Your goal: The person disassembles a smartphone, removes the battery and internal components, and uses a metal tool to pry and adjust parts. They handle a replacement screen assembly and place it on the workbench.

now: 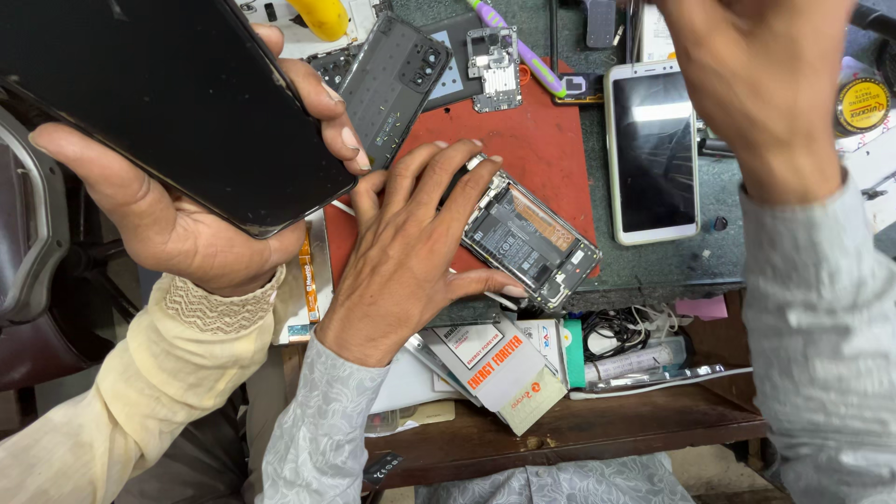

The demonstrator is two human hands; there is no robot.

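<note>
Both grey-sleeved hands are at work: the left hand (411, 252) lies flat, fingers spread, pressing an opened phone (527, 238) with its battery showing onto a red mat (546, 149); the right hand (761, 84) is raised, its grip hidden. Nearest, white and red-lettered flat packets (490, 364) lie on the shelf. A co-worker's hand (187, 224) holds a black phone (177, 93). Farther right sit a white phone (651, 149) and a round yellow-labelled tin (861, 105).

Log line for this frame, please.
left hand flat on opened phone | right hand raised, grip unseen | co-worker's hand holds black device | red mat under phone
</note>
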